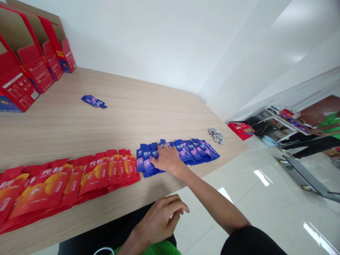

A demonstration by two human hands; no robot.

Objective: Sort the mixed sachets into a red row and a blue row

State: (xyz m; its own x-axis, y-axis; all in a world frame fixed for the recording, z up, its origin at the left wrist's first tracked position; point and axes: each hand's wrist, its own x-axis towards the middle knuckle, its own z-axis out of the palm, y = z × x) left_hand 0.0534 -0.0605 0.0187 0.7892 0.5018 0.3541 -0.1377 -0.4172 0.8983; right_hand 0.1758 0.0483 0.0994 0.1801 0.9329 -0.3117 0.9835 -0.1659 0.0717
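Note:
A row of overlapping blue pouches point(185, 152) with pale lettering lies near the table's front edge. My right hand point(168, 159) reaches onto its left part, fingers spread and touching the pouches; the thumb stands apart, and my palm hides some of them. Below the edge, in front of my body, my left hand point(162, 219) hovers with loosely bent fingers and nothing visible in it. Left of the blue row, red pouches point(53, 180) with orange fruit pictures overlap in a longer row. One single blue pouch point(94, 101) lies apart, farther back.
Red cartons point(34, 67) with raised flaps stand at the back left by the wall. A crumpled grey-white cloth point(216, 136) lies at the table's point(132, 106) right end. On the floor are a red box point(241, 130) and a flat trolley point(305, 177); a person in green point(329, 124) is beyond.

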